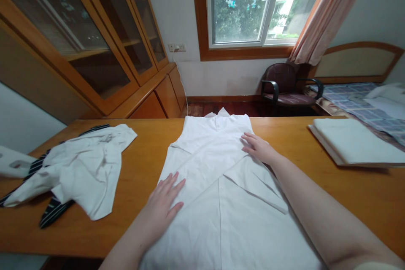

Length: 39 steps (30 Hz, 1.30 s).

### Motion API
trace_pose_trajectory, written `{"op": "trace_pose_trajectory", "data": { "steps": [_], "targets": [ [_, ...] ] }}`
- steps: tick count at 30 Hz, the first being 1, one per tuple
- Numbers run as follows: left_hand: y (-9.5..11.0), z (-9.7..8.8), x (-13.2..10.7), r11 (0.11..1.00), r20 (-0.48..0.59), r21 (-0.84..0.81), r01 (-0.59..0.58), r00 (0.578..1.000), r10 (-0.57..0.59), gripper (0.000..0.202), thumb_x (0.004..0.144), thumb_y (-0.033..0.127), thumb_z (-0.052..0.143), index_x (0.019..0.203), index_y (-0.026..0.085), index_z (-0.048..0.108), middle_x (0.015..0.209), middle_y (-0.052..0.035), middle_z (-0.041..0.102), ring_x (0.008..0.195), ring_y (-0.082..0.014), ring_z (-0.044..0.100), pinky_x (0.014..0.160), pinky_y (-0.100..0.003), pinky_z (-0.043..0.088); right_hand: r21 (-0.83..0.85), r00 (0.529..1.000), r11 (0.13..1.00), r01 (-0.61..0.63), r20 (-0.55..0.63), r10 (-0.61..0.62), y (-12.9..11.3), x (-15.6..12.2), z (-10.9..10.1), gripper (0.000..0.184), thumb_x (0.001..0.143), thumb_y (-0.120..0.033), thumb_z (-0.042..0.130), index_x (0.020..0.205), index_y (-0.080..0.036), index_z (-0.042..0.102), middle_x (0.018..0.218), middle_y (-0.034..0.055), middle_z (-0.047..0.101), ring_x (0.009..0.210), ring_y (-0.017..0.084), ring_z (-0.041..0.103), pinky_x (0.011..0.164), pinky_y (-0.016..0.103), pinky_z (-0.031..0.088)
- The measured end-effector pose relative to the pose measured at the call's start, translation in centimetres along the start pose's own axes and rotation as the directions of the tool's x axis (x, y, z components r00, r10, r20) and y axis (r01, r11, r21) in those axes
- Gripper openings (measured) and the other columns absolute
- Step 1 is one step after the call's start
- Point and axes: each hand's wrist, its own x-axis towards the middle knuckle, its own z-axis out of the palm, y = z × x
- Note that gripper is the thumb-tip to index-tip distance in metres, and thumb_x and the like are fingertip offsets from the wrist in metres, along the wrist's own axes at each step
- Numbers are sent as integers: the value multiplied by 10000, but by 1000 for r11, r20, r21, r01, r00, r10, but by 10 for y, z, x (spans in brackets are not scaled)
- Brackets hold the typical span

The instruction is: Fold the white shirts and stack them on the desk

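A white shirt [218,185] lies flat on the wooden table [332,185], collar toward the window, both sleeves folded in across its middle. My left hand [163,200] rests palm down on the shirt's left side, fingers stretched out. My right hand [257,147] lies flat on the upper right part of the shirt, near the folded sleeve, fingers extended. Neither hand holds anything.
A crumpled white garment with dark striped trim [72,168] lies on the table's left. A folded white stack [354,145] sits at the right. Beyond stand a wooden glass-door cabinet [95,50], a dark armchair [287,86], a bed [373,101] and a window [253,4].
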Motion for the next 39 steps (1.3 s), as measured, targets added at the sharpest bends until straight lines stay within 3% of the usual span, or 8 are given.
{"op": "trace_pose_trajectory", "data": {
  "steps": [4,8,13,19,24,28,34,39],
  "targets": [
    [3,19,0,996,146,78,33,988,-44,588,864,385,449,1432,315,313,1519,-34,230,1396,-283,190,1098,-531,214,-136,993,990,-28,110,44,0,0,3,684,828,-524,500,1391,-146,411,1474,133,334,1376,266,254,1117,407,242],
    [-4,20,-1,997,212,73,31,976,-46,628,866,437,443,1448,321,241,1524,-40,175,1402,-287,155,1100,-544,183,-211,979,975,-66,177,104,0,2,3,748,838,-575,447,1428,-126,348,1502,144,259,1400,262,168,1129,405,196],
    [-6,20,-3,996,200,84,12,979,-28,616,879,448,421,1448,315,225,1523,-47,151,1403,-288,149,1102,-545,166,-270,958,950,-156,192,212,1,3,3,810,810,-655,428,1455,-184,292,1532,119,178,1405,280,140,1126,427,172],
    [-6,20,-10,997,203,82,-9,979,-8,614,881,463,419,1448,308,239,1521,-56,177,1395,-296,184,1100,-541,189,-317,936,908,-275,129,329,0,1,9,892,793,-724,363,1451,-127,283,1518,181,198,1394,337,152,1105,439,188],
    [-13,6,-4,999,127,39,6,992,-11,530,887,475,406,1389,307,407,1508,-62,268,1394,-314,184,1087,-542,226,-330,957,912,-244,68,281,0,2,7,783,851,-648,346,1438,-130,308,1515,200,195,1395,340,142,1100,502,155],
    [-16,-15,17,993,-35,105,47,998,-43,552,847,450,475,1366,264,452,1524,-83,233,1401,-335,136,1088,-557,195,-301,987,947,-111,74,139,-1,3,3,742,860,-621,368,1446,-172,298,1534,158,149,1409,297,98,1106,506,146],
    [1,-43,75,986,123,141,88,987,-106,641,834,450,485,1416,207,369,1536,-128,165,1410,-315,86,1109,-506,153,-258,969,964,-57,218,115,-6,3,5,741,856,-587,408,1449,-156,302,1512,155,228,1399,285,156,1122,453,163],
    [20,-20,119,995,106,98,-18,994,8,628,854,430,480,1432,233,334,1545,-101,141,1416,-293,58,1123,-485,107,-267,961,961,-67,243,134,-7,3,3,750,853,-602,388,1460,-174,280,1521,130,197,1402,267,150,1127,442,156]
  ]
}}
